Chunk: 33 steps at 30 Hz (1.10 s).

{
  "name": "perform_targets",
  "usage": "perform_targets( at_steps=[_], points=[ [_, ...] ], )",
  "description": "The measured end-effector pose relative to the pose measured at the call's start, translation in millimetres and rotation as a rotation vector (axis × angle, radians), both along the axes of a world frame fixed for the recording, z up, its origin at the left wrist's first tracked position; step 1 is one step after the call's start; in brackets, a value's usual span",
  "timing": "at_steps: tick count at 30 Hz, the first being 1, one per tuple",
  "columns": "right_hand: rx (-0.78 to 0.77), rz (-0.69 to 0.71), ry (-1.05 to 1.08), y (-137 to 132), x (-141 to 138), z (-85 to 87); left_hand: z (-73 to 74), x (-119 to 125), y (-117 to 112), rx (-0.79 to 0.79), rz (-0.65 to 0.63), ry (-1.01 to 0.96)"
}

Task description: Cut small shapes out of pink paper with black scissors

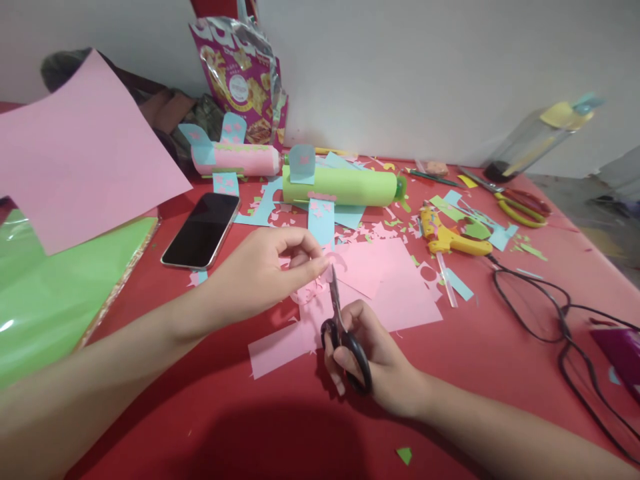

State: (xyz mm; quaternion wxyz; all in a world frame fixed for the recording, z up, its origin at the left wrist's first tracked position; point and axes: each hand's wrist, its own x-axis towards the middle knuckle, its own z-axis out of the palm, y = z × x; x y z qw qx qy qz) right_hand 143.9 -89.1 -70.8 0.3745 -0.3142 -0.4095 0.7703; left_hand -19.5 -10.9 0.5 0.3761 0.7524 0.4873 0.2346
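Between thumb and fingers, my left hand (280, 263) pinches a small pink paper piece (338, 265) with a curved edge. My right hand (380, 360) grips black-handled scissors (336, 300), fingers through the loops. The blade tips point up and meet the paper beside my left fingertips; whether the blades are parted is hard to see. Beneath both hands lie pink paper sheets (400, 293) and a pink strip (275, 350). Just beyond is a green paper-wrapped tube (345, 187) with blue paper fins, and a similar pink tube (250, 160) sits to its left.
A phone (203, 230) and a green plastic-wrapped pack (65, 287) lie left, with a large pink sheet (95, 147) above the pack. To the right are a yellow glue gun (445, 237), its black cord (563, 320) and yellow-handled scissors (520, 207). A snack bag (240, 87) stands behind.
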Motion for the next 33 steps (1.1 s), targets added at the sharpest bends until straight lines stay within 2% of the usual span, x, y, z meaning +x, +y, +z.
perform_targets(
  at_steps=[10, 15, 24, 33],
  points=[
    [0.020, -0.026, -0.004, 1.2, -1.5, 1.3, -0.3, -0.1, 0.0, -0.034, 0.020, -0.051],
    [0.021, -0.056, -0.014, 1.2, -1.4, 1.6, 0.1, 0.5, 1.4, -0.072, -0.031, -0.028],
    [0.081, -0.006, -0.005, 4.7, 1.4, 7.4, -0.5, 0.5, 0.6, -0.076, -0.034, -0.047],
    [0.108, 0.035, -0.006, 6.7, 3.4, 9.4, 3.0, 1.6, -0.4, -0.038, -0.070, 0.053]
  ],
)
